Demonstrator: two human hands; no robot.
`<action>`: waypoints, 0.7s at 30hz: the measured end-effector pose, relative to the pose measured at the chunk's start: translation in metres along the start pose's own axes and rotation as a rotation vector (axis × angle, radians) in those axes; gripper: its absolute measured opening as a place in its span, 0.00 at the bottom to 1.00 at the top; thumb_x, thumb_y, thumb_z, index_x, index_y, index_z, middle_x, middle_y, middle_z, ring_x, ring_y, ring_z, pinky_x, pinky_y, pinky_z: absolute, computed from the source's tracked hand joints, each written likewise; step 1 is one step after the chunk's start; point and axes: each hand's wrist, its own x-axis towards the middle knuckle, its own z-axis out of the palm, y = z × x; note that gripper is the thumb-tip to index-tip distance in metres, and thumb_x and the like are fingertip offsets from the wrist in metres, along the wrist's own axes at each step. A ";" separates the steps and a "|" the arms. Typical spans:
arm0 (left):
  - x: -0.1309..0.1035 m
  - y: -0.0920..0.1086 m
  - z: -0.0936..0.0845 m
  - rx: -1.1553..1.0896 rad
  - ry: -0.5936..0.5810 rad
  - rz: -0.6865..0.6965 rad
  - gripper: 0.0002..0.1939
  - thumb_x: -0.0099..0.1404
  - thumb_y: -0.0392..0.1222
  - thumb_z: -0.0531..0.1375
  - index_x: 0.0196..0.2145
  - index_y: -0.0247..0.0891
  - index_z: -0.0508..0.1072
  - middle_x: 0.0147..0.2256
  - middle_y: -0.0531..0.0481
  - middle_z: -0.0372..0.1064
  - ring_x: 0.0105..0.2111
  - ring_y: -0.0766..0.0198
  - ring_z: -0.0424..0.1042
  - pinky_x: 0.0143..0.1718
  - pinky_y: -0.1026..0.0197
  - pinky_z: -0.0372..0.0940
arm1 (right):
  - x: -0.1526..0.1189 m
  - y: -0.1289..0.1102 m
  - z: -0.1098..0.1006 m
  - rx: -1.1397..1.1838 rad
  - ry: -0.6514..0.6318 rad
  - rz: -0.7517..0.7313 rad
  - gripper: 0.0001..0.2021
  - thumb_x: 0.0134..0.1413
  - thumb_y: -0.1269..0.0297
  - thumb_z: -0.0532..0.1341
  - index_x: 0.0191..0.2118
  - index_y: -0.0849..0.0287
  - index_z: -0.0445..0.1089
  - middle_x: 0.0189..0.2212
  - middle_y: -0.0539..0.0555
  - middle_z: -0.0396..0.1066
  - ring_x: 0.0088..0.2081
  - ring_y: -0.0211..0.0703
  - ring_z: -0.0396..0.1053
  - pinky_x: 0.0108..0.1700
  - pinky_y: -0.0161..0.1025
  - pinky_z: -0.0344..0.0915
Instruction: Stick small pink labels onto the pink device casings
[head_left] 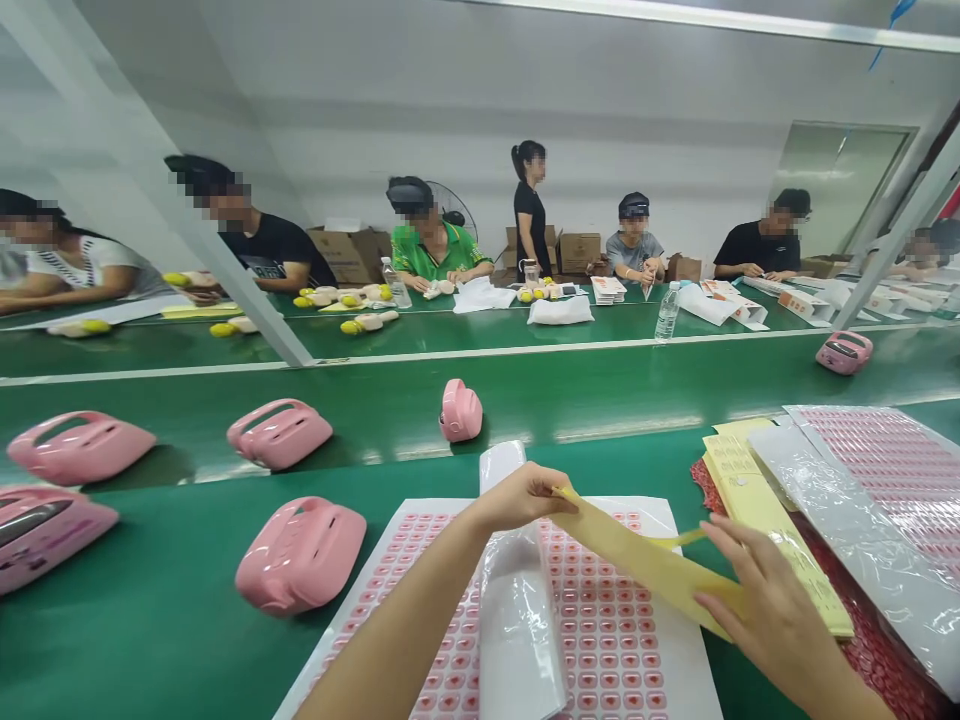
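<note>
A yellow paper strip [645, 555] stretches between my hands above the table. My left hand [529, 495] pinches its upper left end. At its lower right end, my right hand [765, 595] grips the strip between thumb and fingers, and a thin yellow sliver [682, 538] stands apart near the fingertips. Below lies a white sheet of small pink stickers [607, 640]. A glossy white rolled or folded sheet [521, 620] rests lengthwise across it. Beside my right hand is a stack of yellow sticker sheets [780, 540] with small print.
Pink handled plastic cases stand at left, one case [300, 555] near the sticker sheet, another [460, 410] on the green conveyor belt [570, 385]. More pink sticker sheets [885, 470] lie at right over red material. Several people sit working across the belt; a water bottle [667, 312] stands there.
</note>
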 end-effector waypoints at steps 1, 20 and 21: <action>-0.003 0.006 0.002 -0.006 0.002 0.026 0.08 0.51 0.44 0.59 0.24 0.38 0.74 0.25 0.51 0.72 0.29 0.62 0.68 0.31 0.63 0.62 | 0.009 -0.007 -0.006 -0.018 -0.001 -0.025 0.23 0.51 0.56 0.58 0.54 0.54 0.62 0.50 0.60 0.66 0.51 0.53 0.65 0.50 0.47 0.65; -0.021 0.003 0.064 -0.055 0.238 -0.031 0.23 0.59 0.45 0.53 0.51 0.37 0.55 0.49 0.36 0.65 0.49 0.54 0.66 0.48 0.49 0.60 | 0.074 -0.034 0.038 0.876 -0.236 0.670 0.25 0.39 0.42 0.61 0.33 0.62 0.72 0.30 0.58 0.76 0.32 0.55 0.73 0.32 0.44 0.70; -0.024 0.003 0.066 0.018 0.198 -0.049 0.24 0.57 0.43 0.56 0.50 0.37 0.58 0.50 0.37 0.65 0.51 0.52 0.64 0.50 0.47 0.57 | 0.075 -0.031 0.036 0.850 -0.221 0.671 0.25 0.38 0.42 0.61 0.32 0.62 0.72 0.30 0.59 0.76 0.32 0.55 0.73 0.31 0.44 0.70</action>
